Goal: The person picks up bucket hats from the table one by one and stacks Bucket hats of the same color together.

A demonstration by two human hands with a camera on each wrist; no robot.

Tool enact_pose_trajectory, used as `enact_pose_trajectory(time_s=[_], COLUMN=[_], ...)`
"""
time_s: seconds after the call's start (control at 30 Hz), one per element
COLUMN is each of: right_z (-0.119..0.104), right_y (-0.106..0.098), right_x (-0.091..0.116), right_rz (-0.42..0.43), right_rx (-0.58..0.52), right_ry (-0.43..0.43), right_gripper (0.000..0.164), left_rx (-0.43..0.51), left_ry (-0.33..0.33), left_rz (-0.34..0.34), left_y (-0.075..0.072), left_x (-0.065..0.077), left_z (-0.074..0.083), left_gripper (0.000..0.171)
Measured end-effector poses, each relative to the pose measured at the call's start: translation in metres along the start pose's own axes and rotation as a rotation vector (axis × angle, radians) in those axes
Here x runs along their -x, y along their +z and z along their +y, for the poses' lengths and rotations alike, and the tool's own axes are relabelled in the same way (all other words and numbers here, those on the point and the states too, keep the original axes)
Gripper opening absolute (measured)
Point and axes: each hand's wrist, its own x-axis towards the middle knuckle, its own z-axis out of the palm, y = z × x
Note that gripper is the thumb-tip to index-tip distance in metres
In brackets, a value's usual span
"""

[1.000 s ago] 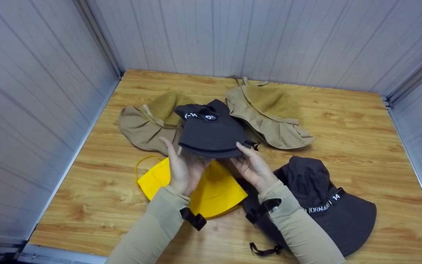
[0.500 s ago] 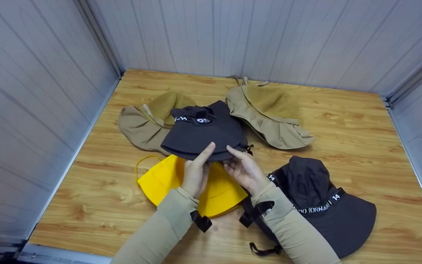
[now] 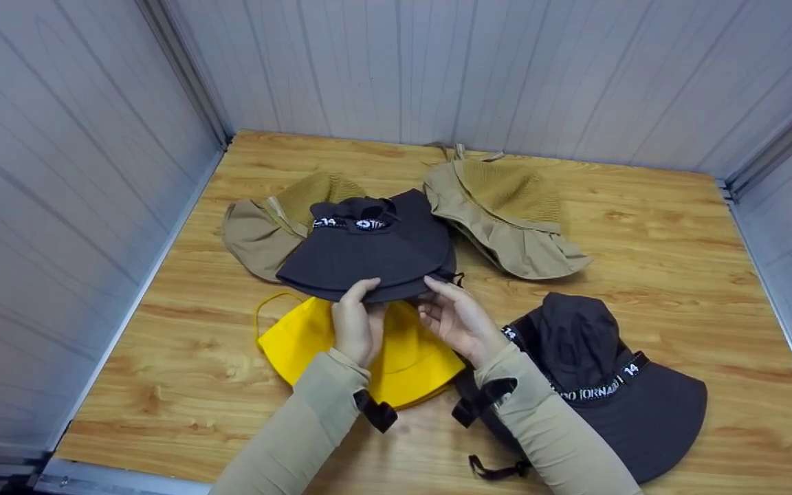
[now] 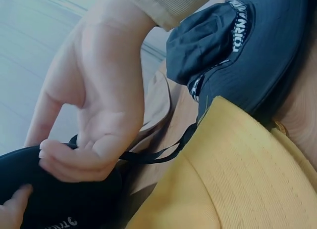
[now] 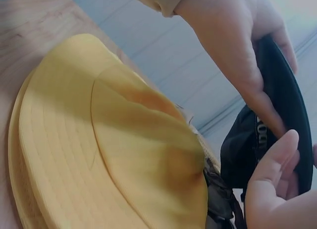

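Observation:
In the head view a dark grey bucket hat [image 3: 361, 254], folded flat with a lettered band, is held up over the table, brim toward me. My left hand [image 3: 357, 326] grips the brim's near edge, thumb on top and fingers underneath. At the brim's right end, my right hand [image 3: 463, 322] pinches the edge, its thumb on top. Below both hands lies a yellow bucket hat [image 3: 410, 364], partly covered by them. The right wrist view shows the left hand [image 5: 228, 46] and right hand [image 5: 277, 189] on the dark brim [image 5: 285, 90].
A second dark bucket hat [image 3: 650, 419] lies at the right, partly under the right forearm, its cord [image 3: 496, 472] near the front. Two tan ruffled hats lie farther back, left [image 3: 265, 237] and right [image 3: 513, 206]. Pale panel walls [image 3: 396, 69] bound the wooden table [image 3: 678, 275].
The held dark hat has shifted left and its brim has fanned wider. My left hand went from spread beneath the brim to gripping it with the thumb on top; my right hand moved slightly left.

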Motion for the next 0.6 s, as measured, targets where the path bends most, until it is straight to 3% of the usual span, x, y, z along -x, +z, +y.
enact_pose_trajectory(time_s=[0.2, 0.4, 0.6], right_z=[-0.001, -0.007, -0.017], right_y=[-0.012, -0.021, -0.028], right_x=[-0.005, -0.008, -0.007], right_rz=[-0.004, -0.008, -0.007], right_rx=[-0.104, -0.215, -0.253], right_ry=[-0.014, -0.029, -0.048], right_gripper=[0.021, 0.024, 0.027], left_rx=[0.012, 0.081, 0.113], left_ry=[0.038, 0.070, 0.068], left_rz=[0.058, 0.101, 0.118], left_y=[-0.006, -0.010, -0.013], left_x=[0.000, -0.001, -0.005], left_z=[0.002, 0.011, 0.020], left_gripper=[0.062, 0.033, 0.039])
